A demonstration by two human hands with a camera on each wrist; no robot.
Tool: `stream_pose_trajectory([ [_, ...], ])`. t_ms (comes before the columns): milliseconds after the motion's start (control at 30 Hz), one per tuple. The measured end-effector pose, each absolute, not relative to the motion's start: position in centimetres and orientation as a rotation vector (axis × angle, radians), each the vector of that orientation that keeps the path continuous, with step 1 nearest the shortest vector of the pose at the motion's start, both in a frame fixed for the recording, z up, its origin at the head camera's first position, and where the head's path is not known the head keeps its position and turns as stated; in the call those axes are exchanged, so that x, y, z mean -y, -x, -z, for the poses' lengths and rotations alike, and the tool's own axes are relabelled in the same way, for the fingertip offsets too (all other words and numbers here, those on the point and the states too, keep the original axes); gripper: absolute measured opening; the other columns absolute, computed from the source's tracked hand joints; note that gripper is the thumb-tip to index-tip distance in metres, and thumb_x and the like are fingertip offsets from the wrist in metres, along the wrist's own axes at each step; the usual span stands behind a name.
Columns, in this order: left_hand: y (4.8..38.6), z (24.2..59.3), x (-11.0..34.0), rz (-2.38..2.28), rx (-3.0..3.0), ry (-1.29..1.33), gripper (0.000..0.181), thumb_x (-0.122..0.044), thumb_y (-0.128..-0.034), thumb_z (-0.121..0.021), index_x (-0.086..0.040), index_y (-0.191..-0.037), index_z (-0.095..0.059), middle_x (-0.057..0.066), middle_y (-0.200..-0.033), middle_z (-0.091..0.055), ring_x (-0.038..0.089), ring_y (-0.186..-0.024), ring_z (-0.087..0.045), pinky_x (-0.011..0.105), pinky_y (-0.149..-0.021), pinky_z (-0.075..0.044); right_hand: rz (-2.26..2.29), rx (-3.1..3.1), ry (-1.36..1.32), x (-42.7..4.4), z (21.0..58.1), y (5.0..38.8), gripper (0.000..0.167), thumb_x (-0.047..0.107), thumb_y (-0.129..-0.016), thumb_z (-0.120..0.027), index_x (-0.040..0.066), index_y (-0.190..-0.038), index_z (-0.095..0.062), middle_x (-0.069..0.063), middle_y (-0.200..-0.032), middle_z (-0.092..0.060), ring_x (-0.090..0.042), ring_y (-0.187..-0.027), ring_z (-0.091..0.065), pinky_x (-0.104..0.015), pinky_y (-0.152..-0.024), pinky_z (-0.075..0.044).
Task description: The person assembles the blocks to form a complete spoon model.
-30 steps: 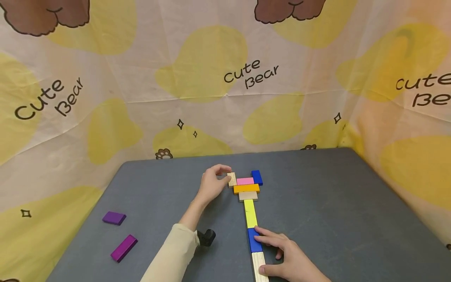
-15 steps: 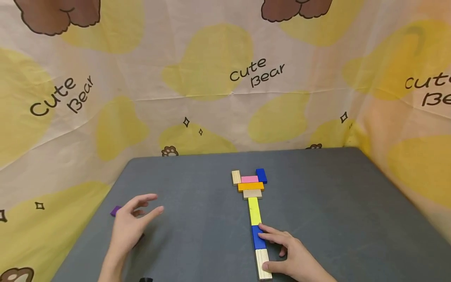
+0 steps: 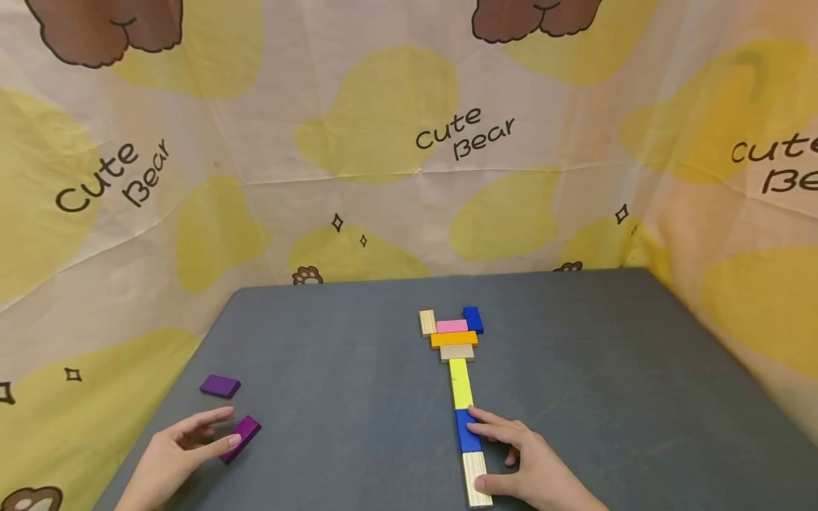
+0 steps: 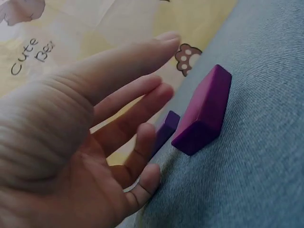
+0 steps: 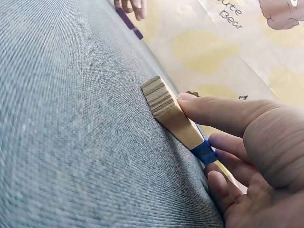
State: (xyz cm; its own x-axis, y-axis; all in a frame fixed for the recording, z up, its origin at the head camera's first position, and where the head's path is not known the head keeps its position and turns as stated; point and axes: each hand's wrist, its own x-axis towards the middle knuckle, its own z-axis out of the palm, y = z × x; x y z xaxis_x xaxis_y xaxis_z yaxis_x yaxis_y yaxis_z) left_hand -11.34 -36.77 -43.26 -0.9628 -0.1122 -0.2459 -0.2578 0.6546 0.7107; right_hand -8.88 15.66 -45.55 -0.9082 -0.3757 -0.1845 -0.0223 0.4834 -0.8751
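Observation:
My left hand, fingers parted and holding nothing, hovers beside the nearer magenta-purple block; the left wrist view shows a gap between them. A darker purple block lies just beyond. My right hand rests its thumb on a plain wooden block and its fingertips on a blue block. A yellow-green block continues this line away from me. Past it come a beige block, an orange block and a pink block, all crosswise.
A wooden block and a blue block flank the pink one at the far end. Everything lies flat on a grey-blue tabletop. A patterned cloth hangs behind and at the sides.
My left hand has left the far wooden block, now lying beside the pink one, and moved left and nearer to the magenta-purple block. The right hand stays on the line.

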Motion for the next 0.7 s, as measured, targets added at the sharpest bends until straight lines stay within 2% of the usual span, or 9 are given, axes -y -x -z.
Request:
stream_pose_trajectory([
  [300, 11.5, 44.0, 36.9, -1.133, -2.688, 0.204, 0.069, -0.045, -0.0773, -0.083, -0.016, -0.137, -0.061, 0.005, -0.128, -0.059, 0.015, -0.105, -0.05, 0.026, -0.075, -0.044, 1.403, -2.386, 0.331, -15.6, 45.6, 8.9, 0.067, 0.045, -0.076, -0.083, 0.027, -0.136, -0.061, 0.008, -0.149, -0.043, -0.019, -0.107, -0.044, -0.025, -0.072, -0.046],
  [700, 11.8, 44.5, 37.0, -1.142, -2.681, 0.213, 0.07, -0.037, -0.0727, -0.087, -0.011, -0.133, -0.063, 0.004, -0.117, -0.063, 0.016, -0.098, -0.054, 0.028, -0.073, -0.043, 1.43, -2.391, 0.349, -15.7, 45.5, 8.8, 0.065, 0.041, -0.077, -0.083, 0.027, -0.137, -0.061, 0.002, -0.15, -0.043, -0.021, -0.108, -0.044, -0.024, -0.071, -0.046],
])
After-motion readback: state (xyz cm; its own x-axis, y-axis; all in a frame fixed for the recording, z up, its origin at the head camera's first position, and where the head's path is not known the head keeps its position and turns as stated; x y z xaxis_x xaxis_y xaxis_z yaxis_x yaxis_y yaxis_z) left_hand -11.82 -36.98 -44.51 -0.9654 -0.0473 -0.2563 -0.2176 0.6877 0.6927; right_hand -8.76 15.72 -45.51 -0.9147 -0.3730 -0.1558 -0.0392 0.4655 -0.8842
